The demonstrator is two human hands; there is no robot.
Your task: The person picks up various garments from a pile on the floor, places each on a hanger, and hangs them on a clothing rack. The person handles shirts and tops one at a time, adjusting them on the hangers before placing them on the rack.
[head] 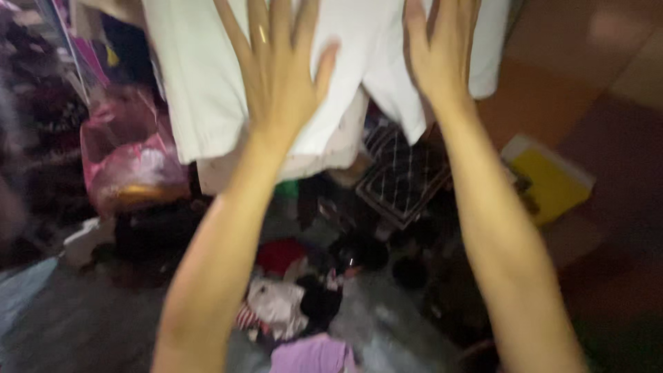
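White garment hung right under both palms. Left hand lay flat on it, fingers spread, gripping nothing. Right hand likewise open against the cloth. Below the wrists: pink plastic bag, yellow box.

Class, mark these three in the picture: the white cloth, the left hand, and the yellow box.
white cloth (pixel 200 83), head view, on its bare left panel.
left hand (pixel 280 76), head view, on the back of the hand, flat against the cloth.
yellow box (pixel 549 183), head view, on its yellow top.
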